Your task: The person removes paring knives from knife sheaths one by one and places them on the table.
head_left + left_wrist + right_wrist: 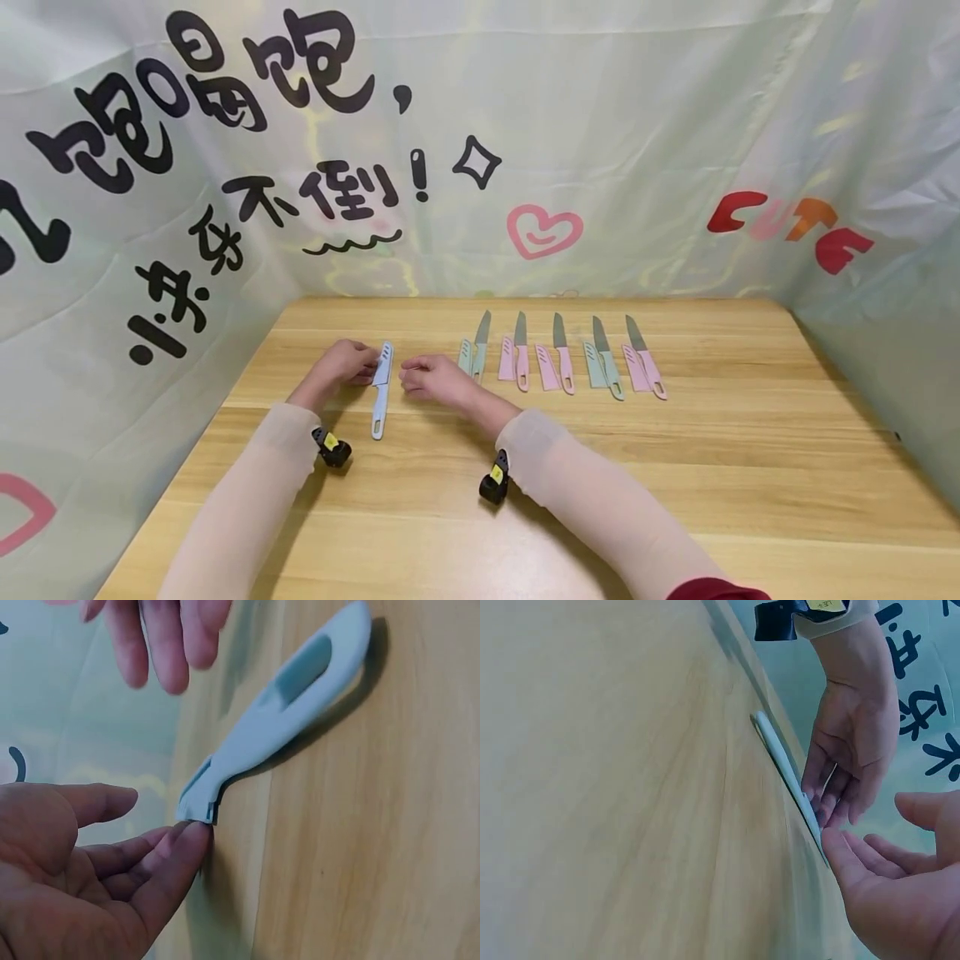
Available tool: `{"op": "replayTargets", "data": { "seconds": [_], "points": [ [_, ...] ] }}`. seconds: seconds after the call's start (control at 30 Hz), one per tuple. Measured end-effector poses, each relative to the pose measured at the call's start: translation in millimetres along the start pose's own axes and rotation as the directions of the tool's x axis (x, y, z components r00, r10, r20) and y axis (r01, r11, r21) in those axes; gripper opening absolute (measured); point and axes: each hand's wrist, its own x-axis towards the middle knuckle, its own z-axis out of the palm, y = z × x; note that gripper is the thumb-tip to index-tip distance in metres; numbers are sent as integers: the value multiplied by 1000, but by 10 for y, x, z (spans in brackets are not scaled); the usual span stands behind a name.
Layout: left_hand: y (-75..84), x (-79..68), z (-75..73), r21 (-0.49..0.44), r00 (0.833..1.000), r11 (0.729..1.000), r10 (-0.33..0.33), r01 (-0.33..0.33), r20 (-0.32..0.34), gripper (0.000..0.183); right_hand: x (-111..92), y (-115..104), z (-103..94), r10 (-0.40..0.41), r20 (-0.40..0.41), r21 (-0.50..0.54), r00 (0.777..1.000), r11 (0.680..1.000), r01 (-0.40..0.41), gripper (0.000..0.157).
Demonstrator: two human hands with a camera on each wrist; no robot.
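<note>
A light-blue knife (381,407) lies at the left of the wooden table, its blade covered by a light-blue slotted sheath (385,362) and its handle toward the person. My left hand (349,363) is beside the sheath's left side, and in the left wrist view its fingertips (196,834) meet the sheath's edge while the thumb stands apart. On the other side, my right hand (442,380) hovers just right of the knife with nothing in its loosely bent fingers (161,652). Seen from the right wrist, both hands flank the knife (784,761).
Right of the hands, bare-bladed knives stand in a row, each beside its sheath: a green knife (480,350) partly behind my right hand, pink knives (522,375), another green knife (611,375) and a pink one (652,371). A printed cloth (637,167) hangs around the table (750,467).
</note>
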Motion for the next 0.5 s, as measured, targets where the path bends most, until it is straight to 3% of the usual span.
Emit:
{"op": "replayTargets", "data": {
  "seconds": [0.07, 0.2, 0.3, 0.5],
  "points": [
    [-1, 0, 14, 26, 1000, 1000, 8, -8, -2, 45, 4, 5, 19, 27, 0, 93, 1000, 995, -27, 42],
    [-1, 14, 52, 177, 999, 983, 40, -36, -20, 44, -2, 11, 55, 65, 4, 210, 998, 976, -65, 42],
    [25, 23, 94, 333, 996, 941, 77, -55, -52, 46, -8, 24, 93, 92, 14, 282, 996, 955, -92, 41],
    [98, 38, 189, 509, 978, 856, 170, -86, -120, 34, -15, 43, 171, 93, 1, 311, 996, 946, -89, 35]
  ]
}}
